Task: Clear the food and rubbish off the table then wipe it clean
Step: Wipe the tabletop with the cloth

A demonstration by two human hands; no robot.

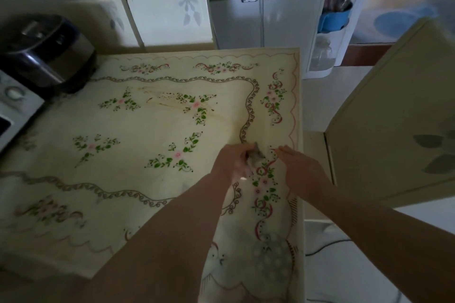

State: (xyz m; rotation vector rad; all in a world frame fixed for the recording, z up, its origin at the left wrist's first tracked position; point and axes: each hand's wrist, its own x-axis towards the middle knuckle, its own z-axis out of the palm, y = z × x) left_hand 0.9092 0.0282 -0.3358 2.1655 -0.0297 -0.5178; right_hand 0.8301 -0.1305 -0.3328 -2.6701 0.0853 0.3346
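Left hand, blurred, is curled round a small grey wad, rag or rubbish I can't tell, low over the desk near its right edge, and the right hand lies just beside it, fingers stretched flat on the flowered cover. If this is the wiping, I'd press down, overlap the strokes and carry them to the brown smear, well apart from both hands. The wad looks soft, crumpled, mostly hidden.

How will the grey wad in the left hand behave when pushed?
The grey wad looks crumpled, so probably soft and floppy. The left hand pinches it, so likely light. Too blurred to tell cloth from paper.
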